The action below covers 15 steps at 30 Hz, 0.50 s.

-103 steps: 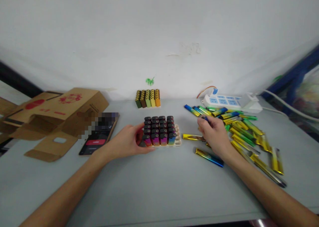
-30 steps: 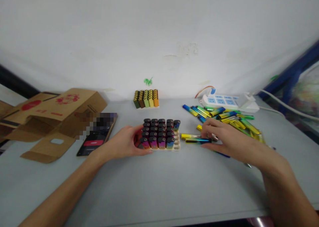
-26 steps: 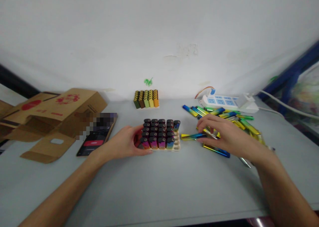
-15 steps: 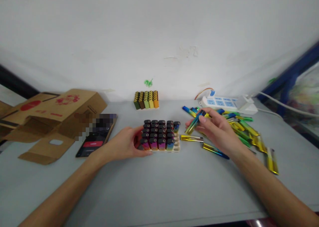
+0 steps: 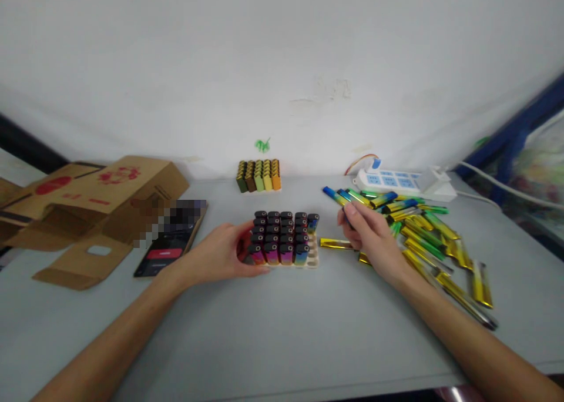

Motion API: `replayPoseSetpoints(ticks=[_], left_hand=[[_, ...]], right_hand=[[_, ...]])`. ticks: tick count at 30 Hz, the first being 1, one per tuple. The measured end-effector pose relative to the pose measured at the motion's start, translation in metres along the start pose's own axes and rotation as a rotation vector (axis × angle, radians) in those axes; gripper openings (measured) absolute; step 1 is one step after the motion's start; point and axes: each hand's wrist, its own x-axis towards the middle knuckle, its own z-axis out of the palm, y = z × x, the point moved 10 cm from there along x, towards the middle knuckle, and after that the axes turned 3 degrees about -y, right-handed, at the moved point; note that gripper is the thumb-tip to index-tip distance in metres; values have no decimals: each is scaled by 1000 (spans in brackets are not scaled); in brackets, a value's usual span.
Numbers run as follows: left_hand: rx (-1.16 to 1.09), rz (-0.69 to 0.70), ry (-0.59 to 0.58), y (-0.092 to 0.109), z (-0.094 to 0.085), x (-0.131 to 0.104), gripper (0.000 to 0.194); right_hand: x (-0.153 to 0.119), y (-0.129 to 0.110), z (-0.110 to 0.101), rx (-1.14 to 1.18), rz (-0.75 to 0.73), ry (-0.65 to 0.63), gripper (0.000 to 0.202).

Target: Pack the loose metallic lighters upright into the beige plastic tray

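Phone: black and flat (image 5: 161, 263), beside the cardboard.
Left hand: (image 5: 215, 250) I've got thumb and fingers clasping the left end of the pale moulded tray (image 5: 314, 264).
Tray: black-topped, colourful lighters (image 5: 286, 253) upright, bare slots at right.
Right hand: (image 5: 374, 237) pinched round a dark piece (image 5: 347, 222), mostly hidden.
Loose ones: shiny yellow-green-blue metallic lighters (image 5: 423, 238), piled rightmost; light, stiff, slippery, I reckon; I'd grip them mid-body.

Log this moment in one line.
left hand: around lighter tray, left side | right hand: closed on dark item, mostly hidden | tray's rightmost column: one lighter, far end | shiny pieces: scattered right
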Motion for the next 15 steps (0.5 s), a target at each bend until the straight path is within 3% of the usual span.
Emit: replayPoseSetpoints(ticks=[3,7,11,15], left_hand=[[27,-18,-3,-1,0,0,48],[21,-18,1,-2,0,1,49],[21,-20,-5,-3,1,0,49],[23,-32,-6,-3,0,0,49]], right_hand=[[-1,-5,-10,-268,-58,93,61],[-3,-9,-12,-463,-95,124,51],[-4,-11,-10,-517,-98,132,40],[-6,-13,-9,-515,-104,140,44]])
